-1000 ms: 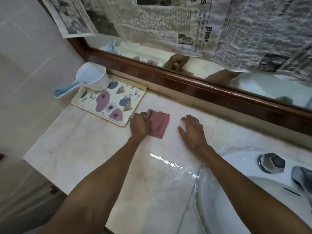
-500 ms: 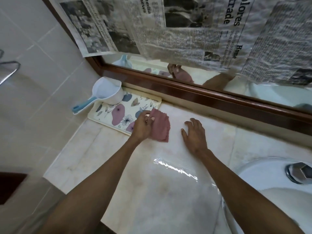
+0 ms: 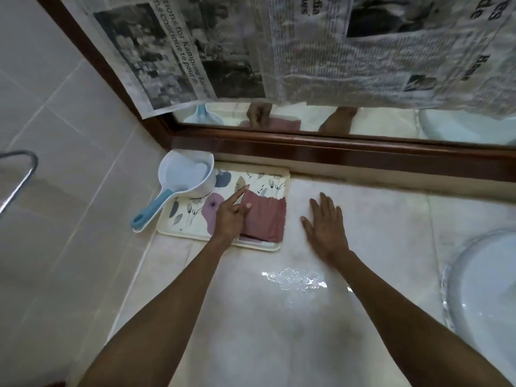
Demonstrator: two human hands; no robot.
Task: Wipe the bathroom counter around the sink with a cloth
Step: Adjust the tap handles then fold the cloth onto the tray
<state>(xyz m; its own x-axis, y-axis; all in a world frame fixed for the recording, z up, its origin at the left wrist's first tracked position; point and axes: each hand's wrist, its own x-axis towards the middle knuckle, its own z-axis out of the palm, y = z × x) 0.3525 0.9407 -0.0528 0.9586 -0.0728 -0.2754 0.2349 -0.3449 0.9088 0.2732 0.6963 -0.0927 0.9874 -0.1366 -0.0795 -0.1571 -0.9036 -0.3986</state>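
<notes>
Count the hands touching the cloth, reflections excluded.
1. The left hand rests on the cloth over the tray; the right hand lies flat on the counter, apart from it.

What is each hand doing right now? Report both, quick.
Left hand: on the pink cloth, index finger extended; whether it grips it cannot be told.
Right hand: open, flat on the counter, holding nothing.

2 bare forearms, no sleeves
</notes>
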